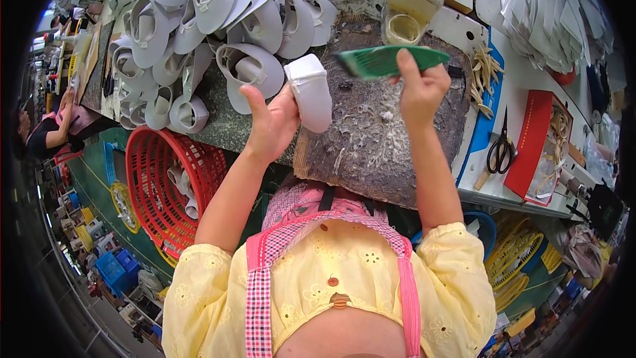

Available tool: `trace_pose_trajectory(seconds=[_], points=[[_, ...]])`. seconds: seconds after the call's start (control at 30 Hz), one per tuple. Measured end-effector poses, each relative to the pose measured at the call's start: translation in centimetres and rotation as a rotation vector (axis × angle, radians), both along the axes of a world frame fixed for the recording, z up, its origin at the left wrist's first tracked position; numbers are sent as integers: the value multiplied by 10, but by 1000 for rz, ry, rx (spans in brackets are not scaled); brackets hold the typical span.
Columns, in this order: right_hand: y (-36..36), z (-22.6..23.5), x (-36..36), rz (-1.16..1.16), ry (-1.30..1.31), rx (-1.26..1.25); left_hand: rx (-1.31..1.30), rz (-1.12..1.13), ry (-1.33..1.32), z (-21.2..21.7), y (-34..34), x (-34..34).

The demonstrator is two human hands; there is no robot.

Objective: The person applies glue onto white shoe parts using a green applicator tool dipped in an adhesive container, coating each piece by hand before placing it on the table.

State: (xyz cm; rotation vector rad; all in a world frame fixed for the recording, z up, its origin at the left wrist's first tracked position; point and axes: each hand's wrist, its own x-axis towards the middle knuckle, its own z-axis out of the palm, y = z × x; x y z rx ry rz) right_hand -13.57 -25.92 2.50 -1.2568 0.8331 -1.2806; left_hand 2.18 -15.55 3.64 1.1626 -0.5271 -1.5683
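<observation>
My left hand (273, 124) has its thumb spread wide and its fingers behind a white shoe piece (310, 96), which it holds upright near the middle of the table. In my right hand (424, 89) is a green brush (397, 61), gripped by its right end with the thumb on top. The brush's far left end is blurred. It hovers to the right of the shoe piece, apart from it. Below both hands lies a dark work board (371, 152) crusted with whitish residue. Behind the brush stands a clear container of yellowish liquid (414, 3).
White shoe uppers (252, 69) are heaped at the left. A red basket (165, 189) holds white pieces below them. At the right are flat white pieces (550, 20), beige strips (487, 79), black scissors (501, 151) and a red box (530, 139). Another person (53, 129) works far left.
</observation>
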Motion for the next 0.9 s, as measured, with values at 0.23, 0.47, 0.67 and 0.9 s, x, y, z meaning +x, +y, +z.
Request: trace_pose_trajectory(seconds=[0.23,0.47,0.67,0.9], points=[[-8,-8,5,-6,113,28,10,157,431,7,-2,5],[-1,-24,5,79,-13,-57,0,160,476,11,-6,8],[-3,-33,-24,736,220,-585,-3,211,501,-1,-2,29],[-98,-61,-40,-274,959,-587,374,160,-48,-65,-52,7]])
